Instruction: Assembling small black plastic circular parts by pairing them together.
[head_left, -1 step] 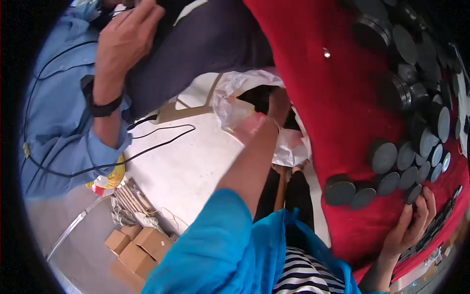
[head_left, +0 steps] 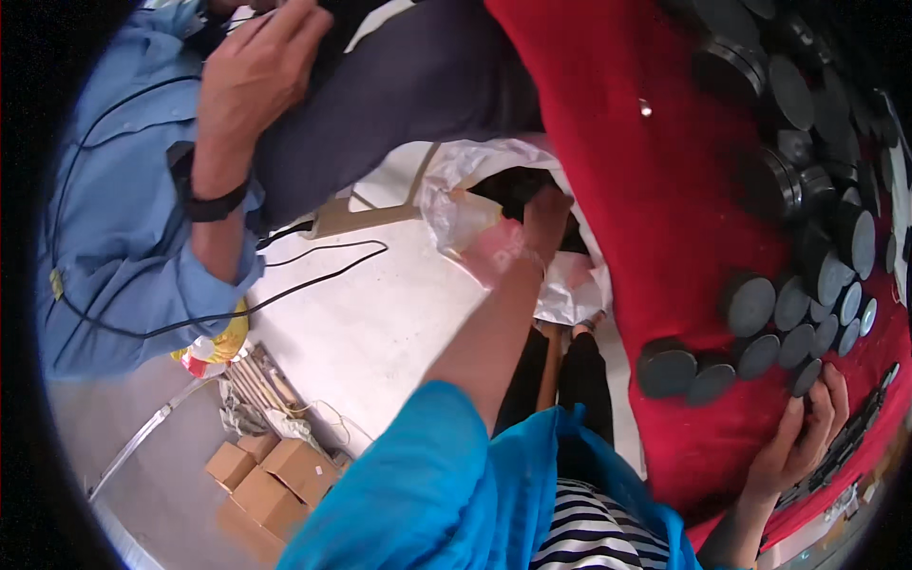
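My left hand [head_left: 548, 211] reaches into the mouth of a clear plastic bag [head_left: 446, 195] beside the red-covered table. Its fingers are hidden in the dark inside of the bag, and so is anything they may touch. My right hand [head_left: 798, 439] rests at the near right part of the red cloth [head_left: 684, 456]. The thumb and fingers close around the edge of a small dark round disc [head_left: 806, 377]. Several more dark grey discs [head_left: 750, 304] stand or lie just beyond it, some tilted on edge.
At the left sits a co-worker in a blue shirt [head_left: 123, 256], with a raised hand [head_left: 252, 90] and a black wristband. A black cable [head_left: 285, 296] loops in front of the shirt. Cardboard boxes [head_left: 271, 494] stand on the floor at the lower left. Larger dark discs fill the far right.
The view has shifted slightly. More of the back of my left hand shows at the bag's mouth. My right hand stays at the same disc.
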Demonstrator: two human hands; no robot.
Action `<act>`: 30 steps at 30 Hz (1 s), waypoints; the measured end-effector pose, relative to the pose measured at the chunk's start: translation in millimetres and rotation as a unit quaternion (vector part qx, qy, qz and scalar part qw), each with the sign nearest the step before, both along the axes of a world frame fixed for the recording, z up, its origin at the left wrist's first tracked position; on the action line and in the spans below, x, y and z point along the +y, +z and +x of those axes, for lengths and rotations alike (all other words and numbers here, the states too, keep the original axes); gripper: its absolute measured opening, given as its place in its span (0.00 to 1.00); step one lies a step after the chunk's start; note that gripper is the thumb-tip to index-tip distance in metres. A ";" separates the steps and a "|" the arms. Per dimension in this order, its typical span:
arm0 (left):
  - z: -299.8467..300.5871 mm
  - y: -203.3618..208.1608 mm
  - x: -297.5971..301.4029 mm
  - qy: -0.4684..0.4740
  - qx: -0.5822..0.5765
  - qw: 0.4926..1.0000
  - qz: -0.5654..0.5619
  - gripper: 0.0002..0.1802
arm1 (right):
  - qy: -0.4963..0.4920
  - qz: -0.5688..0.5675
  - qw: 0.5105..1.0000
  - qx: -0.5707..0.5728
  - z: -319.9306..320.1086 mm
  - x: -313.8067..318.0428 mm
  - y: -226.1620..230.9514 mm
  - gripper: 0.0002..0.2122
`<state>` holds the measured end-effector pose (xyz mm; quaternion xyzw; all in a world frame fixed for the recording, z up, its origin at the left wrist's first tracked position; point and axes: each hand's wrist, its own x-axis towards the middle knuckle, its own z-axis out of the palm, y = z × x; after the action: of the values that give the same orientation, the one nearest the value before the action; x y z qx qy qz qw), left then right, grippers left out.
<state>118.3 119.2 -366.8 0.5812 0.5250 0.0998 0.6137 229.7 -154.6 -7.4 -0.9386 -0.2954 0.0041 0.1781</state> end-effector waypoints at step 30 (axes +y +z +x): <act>-129.4 -20.3 118.0 0.099 0.107 0.974 0.172 0.25 | -0.412 0.057 0.799 0.434 -133.6 83.7 -402.0 0.31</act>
<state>-11.1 237.2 -387.0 0.6301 0.6175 0.1863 0.4323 96.2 -70.9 -409.4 -0.8599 0.2280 0.3200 0.3258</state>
